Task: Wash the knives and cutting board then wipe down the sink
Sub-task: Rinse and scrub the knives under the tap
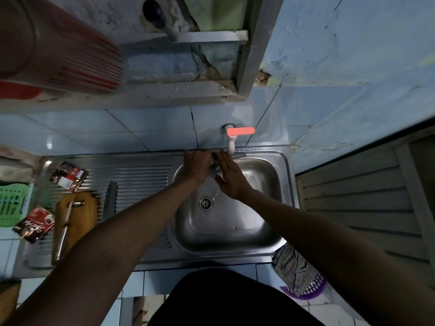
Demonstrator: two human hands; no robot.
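Both hands are over the back of the steel sink point(259, 234), under the white tap point(231, 144) with its orange lever. My left hand point(196, 164) holds a dark knife point(240, 155) that lies along the sink's back rim; only its tip and a bit between the hands show. My right hand point(229, 177) lies flat over the blade with straight fingers. Water runs off below the hands toward the drain point(205, 203). A serrated knife point(110, 198) lies on the draining board. The wooden cutting board point(81, 222) lies further left, with a metal utensil point(64, 231) on it.
Two printed sachets point(68, 176) point(35, 224) lie on the draining board beside a green plastic basket point(11, 201). A checked cloth point(292, 267) hangs at the sink's front right corner over a purple basket point(310, 292). A red striped container point(58, 48) stands on the ledge above.
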